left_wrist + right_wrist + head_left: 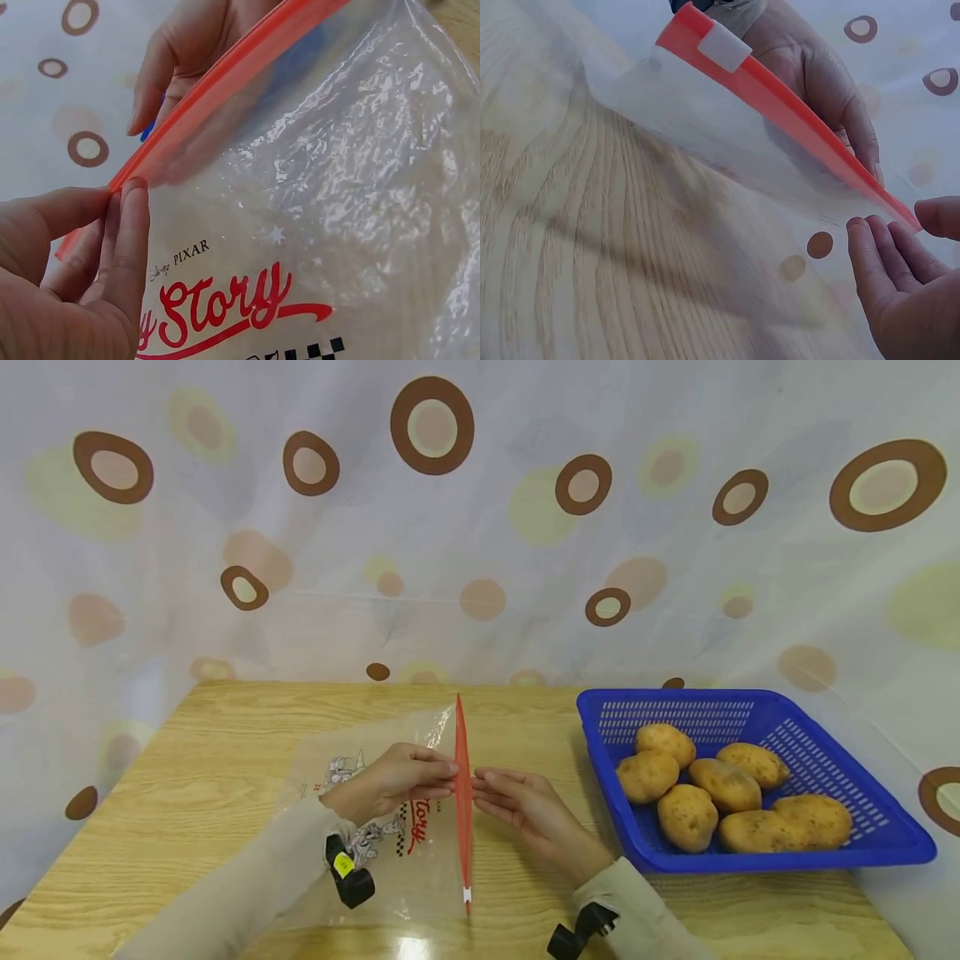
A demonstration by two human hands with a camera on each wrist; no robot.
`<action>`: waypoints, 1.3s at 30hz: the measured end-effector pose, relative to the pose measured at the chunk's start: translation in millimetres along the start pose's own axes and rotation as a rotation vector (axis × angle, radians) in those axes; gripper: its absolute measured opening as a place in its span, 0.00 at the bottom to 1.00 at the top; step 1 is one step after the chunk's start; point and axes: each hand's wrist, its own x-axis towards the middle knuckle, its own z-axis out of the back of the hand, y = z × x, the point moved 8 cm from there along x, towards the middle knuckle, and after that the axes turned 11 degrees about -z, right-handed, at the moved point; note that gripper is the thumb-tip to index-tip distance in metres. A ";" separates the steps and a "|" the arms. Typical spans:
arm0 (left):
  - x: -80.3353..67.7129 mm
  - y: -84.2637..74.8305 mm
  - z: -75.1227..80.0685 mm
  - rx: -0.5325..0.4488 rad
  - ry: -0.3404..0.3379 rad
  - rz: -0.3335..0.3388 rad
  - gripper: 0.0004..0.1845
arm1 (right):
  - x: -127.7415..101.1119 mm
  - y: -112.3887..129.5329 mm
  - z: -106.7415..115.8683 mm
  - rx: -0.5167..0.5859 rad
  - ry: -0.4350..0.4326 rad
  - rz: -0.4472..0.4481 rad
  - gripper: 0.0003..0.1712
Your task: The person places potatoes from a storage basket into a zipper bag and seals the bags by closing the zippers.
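A clear zip bag (390, 731) with printed cartoon art lies on the wooden table (210, 777), its orange zipper strip (462, 827) lifted upright at mid-table. My left hand (448, 770) pinches the strip from the left, with thumb and fingers (120, 199) pressed together on the strip (225, 82). From the right, my right hand (483, 783) reaches to the strip with straight fingers (874, 247) touching the film just under the strip (802, 120), thumb close beside. A white slider (724, 45) sits at the strip's near end (467, 893).
A blue plastic basket (885, 843) holding several potatoes (723, 785) stands on the table to the right of my hands. A curtain with brown rings hangs behind the table's far edge. Bare wood shows at the left.
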 end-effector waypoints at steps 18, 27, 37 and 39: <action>-10.4 -8.1 -4.3 -0.016 0.036 -0.033 0.14 | 6.0 10.9 -17.5 -0.011 -0.057 -0.021 0.12; -18.3 -20.3 -0.1 0.024 0.073 -0.051 0.13 | 3.5 17.2 -26.5 -0.021 -0.075 -0.003 0.12; -20.3 -47.5 9.9 0.091 0.094 -0.091 0.16 | 10.8 41.7 -46.9 -0.055 -0.103 0.033 0.11; -19.5 -51.5 12.5 0.090 0.086 -0.092 0.15 | 11.7 46.5 -50.6 -0.054 -0.104 0.030 0.10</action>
